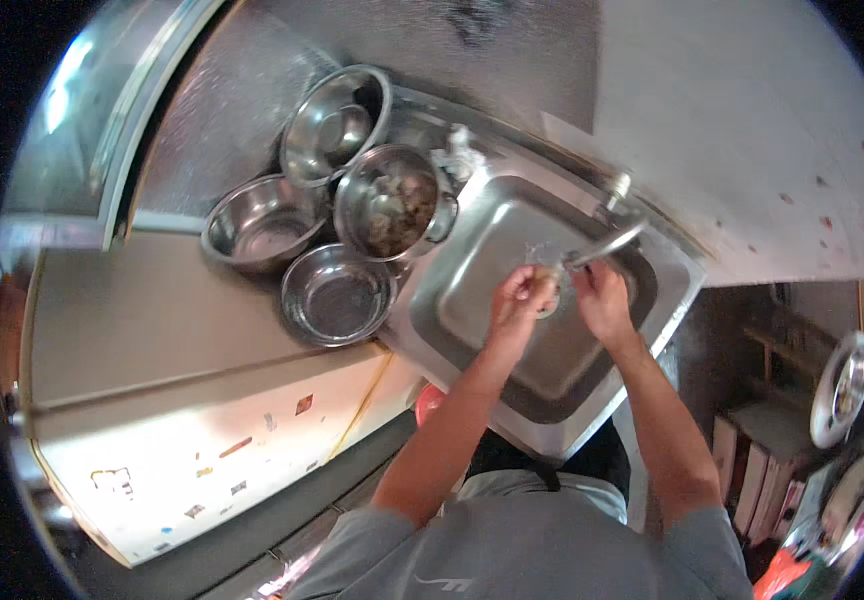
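Observation:
Both my hands are over the steel sink [430, 290], under the curved tap [612, 243]. My left hand [518, 298] is closed, with a small pale-brown piece [550, 278] at its fingertips, too small to name. To the right, my right hand [602, 296] has its fingers drawn together just below the spout's end; what they hold, if anything, is hidden. Water seems to splash by the left fingertips. Left of the sink stands a two-handled steel pot [349, 222] with pale and brown pieces of food [407, 212] inside.
Around the pot are a large steel basin [297, 140] with a smaller bowl in it, a second basin [242, 235] and a shallow bowl [337, 297]. A crumpled white bag or cloth [462, 155] lies at the sink's back corner. A white round-framed object [842, 390] stands far right.

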Motion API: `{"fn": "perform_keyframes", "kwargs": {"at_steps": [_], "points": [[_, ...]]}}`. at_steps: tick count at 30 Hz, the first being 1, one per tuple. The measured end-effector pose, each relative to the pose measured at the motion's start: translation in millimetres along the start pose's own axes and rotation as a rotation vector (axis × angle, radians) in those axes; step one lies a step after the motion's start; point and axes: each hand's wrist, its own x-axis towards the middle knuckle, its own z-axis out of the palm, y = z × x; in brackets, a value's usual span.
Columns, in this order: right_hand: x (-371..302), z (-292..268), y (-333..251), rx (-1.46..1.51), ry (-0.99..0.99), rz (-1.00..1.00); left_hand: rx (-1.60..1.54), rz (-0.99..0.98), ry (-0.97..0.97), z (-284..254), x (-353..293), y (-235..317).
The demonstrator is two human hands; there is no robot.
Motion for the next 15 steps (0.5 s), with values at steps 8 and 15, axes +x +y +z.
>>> {"fn": "perform_keyframes", "kwargs": {"at_steps": [8, 15], "points": [[3.1, 7.3, -30.8, 0.704, -0.367, 0.465, 0.441, 0.273, 0.079, -5.9, 1.9, -0.7], [13.7, 28.6, -27.0, 0.820, -0.101, 0.490, 0.496, 0.456, 0.111, -41.1, -9.1, 10.8]]}}
